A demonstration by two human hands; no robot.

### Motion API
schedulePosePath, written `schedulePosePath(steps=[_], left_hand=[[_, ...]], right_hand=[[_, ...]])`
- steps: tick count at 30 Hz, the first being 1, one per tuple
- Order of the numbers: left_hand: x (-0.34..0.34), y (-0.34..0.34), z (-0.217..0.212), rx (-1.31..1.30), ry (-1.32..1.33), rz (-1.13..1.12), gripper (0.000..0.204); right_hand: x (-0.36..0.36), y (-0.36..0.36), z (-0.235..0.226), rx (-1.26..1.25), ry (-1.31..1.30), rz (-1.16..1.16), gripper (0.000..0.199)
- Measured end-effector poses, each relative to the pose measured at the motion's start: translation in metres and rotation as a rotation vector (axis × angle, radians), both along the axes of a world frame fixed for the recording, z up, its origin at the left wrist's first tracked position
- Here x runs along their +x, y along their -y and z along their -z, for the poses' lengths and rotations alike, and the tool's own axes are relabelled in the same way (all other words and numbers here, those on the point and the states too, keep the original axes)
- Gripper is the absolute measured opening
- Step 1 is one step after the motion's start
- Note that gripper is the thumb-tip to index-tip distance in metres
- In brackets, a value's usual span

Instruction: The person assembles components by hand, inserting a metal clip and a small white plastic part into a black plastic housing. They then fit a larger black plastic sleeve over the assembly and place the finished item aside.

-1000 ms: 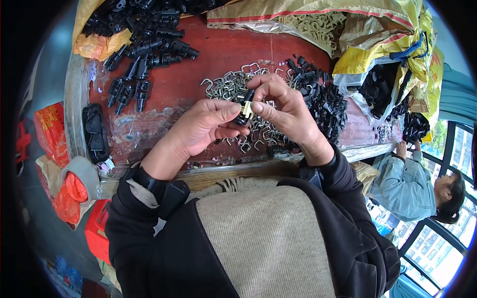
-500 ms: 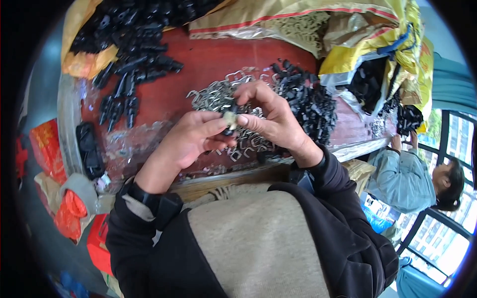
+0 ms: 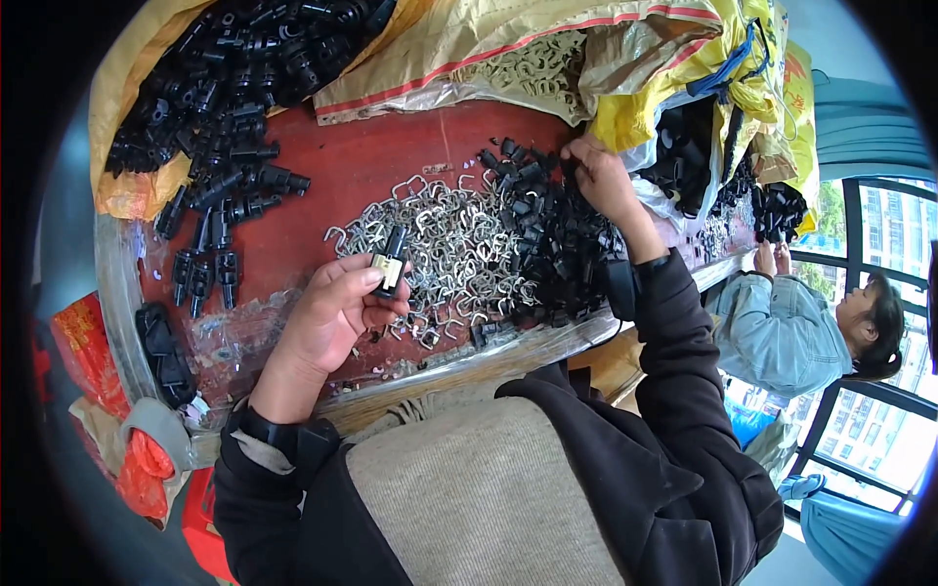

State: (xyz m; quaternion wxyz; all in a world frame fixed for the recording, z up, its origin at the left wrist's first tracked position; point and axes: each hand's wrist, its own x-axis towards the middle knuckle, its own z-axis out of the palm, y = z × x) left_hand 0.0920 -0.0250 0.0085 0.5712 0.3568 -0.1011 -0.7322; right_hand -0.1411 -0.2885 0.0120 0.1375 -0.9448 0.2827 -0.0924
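Near the front of the table, my left hand (image 3: pixel 342 305) grips a small black plastic fitting (image 3: pixel 396 249) with a cream-coloured clip (image 3: pixel 384 271) on it. The fitting stands roughly upright between thumb and fingers. Farther off to the right, my right hand (image 3: pixel 604 184) reaches to the back of a heap of small black plastic pieces (image 3: pixel 557 230), beside a yellow sack. Its fingers are bent and drawn together; anything in them is hidden. Between the hands lies a spread of U-shaped metal clips (image 3: pixel 454 244).
Larger black fittings (image 3: pixel 234 176) spill from a sack at the far left. A woven sack (image 3: pixel 518 73) of cream clips lies at the back. A yellow sack (image 3: pixel 625 122) stands at the right. A black case (image 3: pixel 164 352) rests near the left edge. A co-worker (image 3: pixel 791 327) sits at the right.
My hands have parted. The right one let go of the fitting and moved far right to the black pieces. My left hand keeps the fitting, now more plainly visible.
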Motion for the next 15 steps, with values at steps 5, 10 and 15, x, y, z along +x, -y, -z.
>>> schedulePosePath(steps=[5, 10, 15], left_hand=[[0.001, 0.0, 0.002, -0.006, -0.001, 0.006, 0.031], [0.001, -0.003, -0.001, -0.01, 0.02, 0.021, 0.031], [0.0, -0.001, 0.002, -0.027, 0.028, 0.037, 0.033]], right_hand=[[-0.024, -0.02, -0.001, 0.351, 0.111, -0.052, 0.029], [-0.029, -0.029, -0.018, 0.361, 0.042, 0.049, 0.025], [0.011, -0.027, -0.008, 0.051, 0.33, -0.124, 0.02]])
